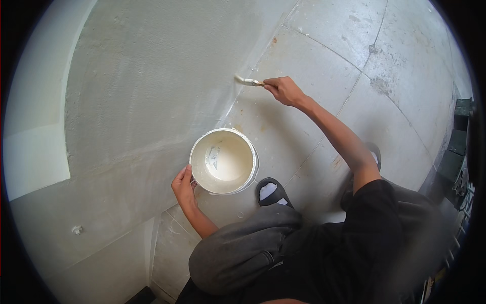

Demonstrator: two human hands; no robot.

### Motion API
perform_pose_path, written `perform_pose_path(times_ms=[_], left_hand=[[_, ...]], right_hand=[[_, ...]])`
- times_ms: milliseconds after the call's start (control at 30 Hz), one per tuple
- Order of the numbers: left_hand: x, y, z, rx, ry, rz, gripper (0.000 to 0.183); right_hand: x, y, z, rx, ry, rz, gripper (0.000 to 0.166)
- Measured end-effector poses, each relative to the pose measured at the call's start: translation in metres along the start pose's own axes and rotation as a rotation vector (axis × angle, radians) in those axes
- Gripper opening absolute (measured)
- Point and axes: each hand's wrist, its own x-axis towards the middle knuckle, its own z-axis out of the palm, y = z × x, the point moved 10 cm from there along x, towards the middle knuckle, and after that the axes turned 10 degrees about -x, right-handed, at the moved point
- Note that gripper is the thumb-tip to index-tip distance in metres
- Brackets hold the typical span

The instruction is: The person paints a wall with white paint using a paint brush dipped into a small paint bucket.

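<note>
My right hand (283, 90) grips the handle of a paintbrush (250, 82). The pale, paint-coated bristles touch the foot of the grey wall (159, 76), close to where it meets the floor. Below and to the left stands a white plastic bucket (224, 161) with a shallow layer of whitish paint at its bottom. My left hand (185, 183) holds the bucket's left rim, thumb on the near side and fingers partly hidden behind the wall of the bucket. A wet white streak (229, 110) runs along the wall's base between brush and bucket.
The tiled floor (322, 68) shows joints, stains and paint specks. My slippered foot (271, 192) is right beside the bucket. A small white fitting (77, 230) sticks out of the wall at lower left. Dark boxes and assorted items (453, 152) line the right edge.
</note>
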Motion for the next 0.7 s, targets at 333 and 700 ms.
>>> perform_pose_path(times_ms=[333, 700], left_hand=[[-0.002, 0.013, 0.017, 0.072, -0.045, 0.031, 0.032], [0.003, 0.014, 0.023, 0.078, -0.09, 0.041, 0.029]], right_hand=[[0.04, 0.072, -0.09, 0.002, 0.587, 0.417, 0.029], [0.034, 0.098, -0.083, 0.022, 0.437, 0.438, 0.029]])
